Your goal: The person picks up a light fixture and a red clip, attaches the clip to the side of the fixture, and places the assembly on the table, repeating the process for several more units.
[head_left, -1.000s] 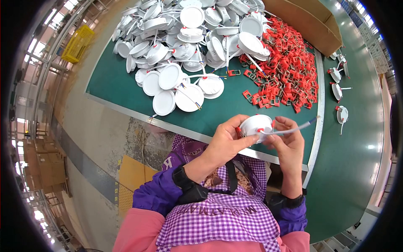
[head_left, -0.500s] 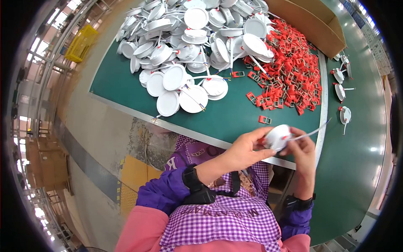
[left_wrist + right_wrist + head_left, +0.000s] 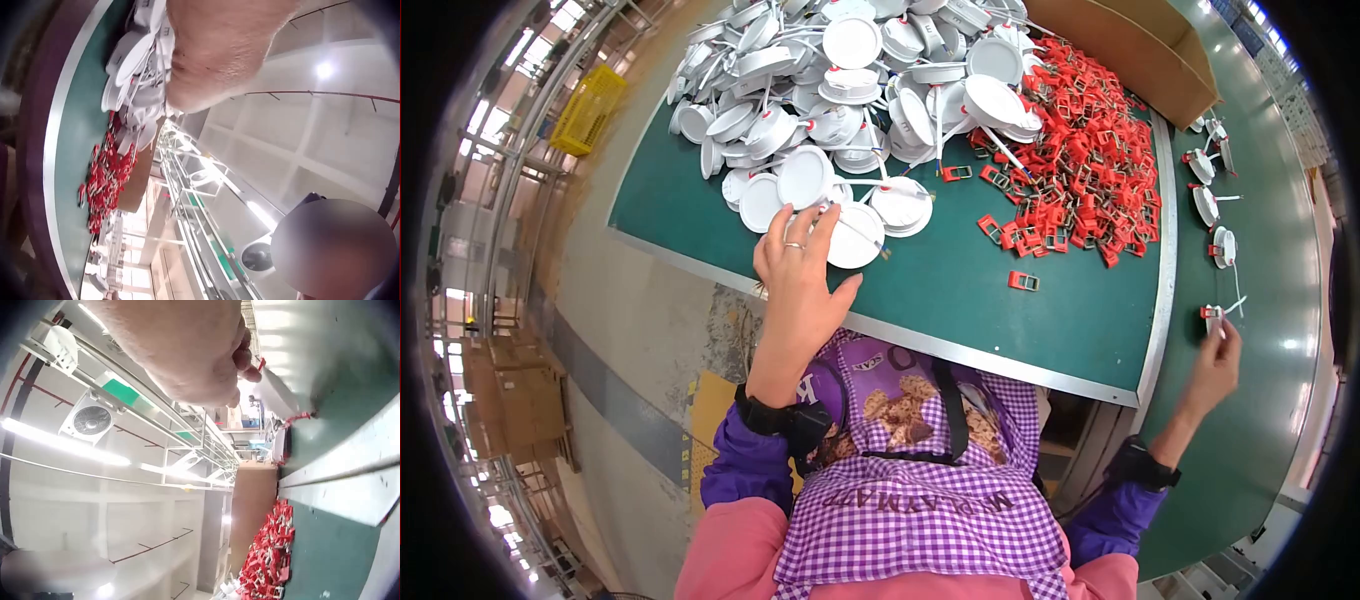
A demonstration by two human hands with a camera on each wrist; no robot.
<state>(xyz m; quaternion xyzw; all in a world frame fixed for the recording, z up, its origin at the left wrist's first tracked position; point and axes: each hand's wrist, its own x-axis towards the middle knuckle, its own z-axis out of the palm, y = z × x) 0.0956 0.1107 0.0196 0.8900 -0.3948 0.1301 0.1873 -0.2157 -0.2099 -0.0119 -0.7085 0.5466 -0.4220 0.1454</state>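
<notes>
In the head view my left hand [image 3: 795, 290] is over the near edge of a pile of round white downlights [image 3: 850, 40], fingers spread and fairly straight. Its fingertips overlap a downlight lying face up [image 3: 856, 238], and the hand hides another one beneath it. Far to the right, my right hand [image 3: 1215, 372] pinches a white downlight [image 3: 1214, 322] with red clips and a white cable, low over the green belt. That downlight [image 3: 278, 397] shows larger in the right wrist view, at the fingertips. The left fingers are out of sight in the left wrist view.
A heap of red clips [image 3: 1090, 150] with metal springs lies right of the pile; one loose clip [image 3: 1023, 281] sits nearer. A cardboard box [image 3: 1140, 50] stands behind. Several finished-looking downlights line the green belt [image 3: 1250, 430], beyond the table's metal edge [image 3: 1157, 260].
Both hands held one downlight in front of the body. The left hand has let go and moved left to the pile; the right has carried that downlight right, over the belt.
</notes>
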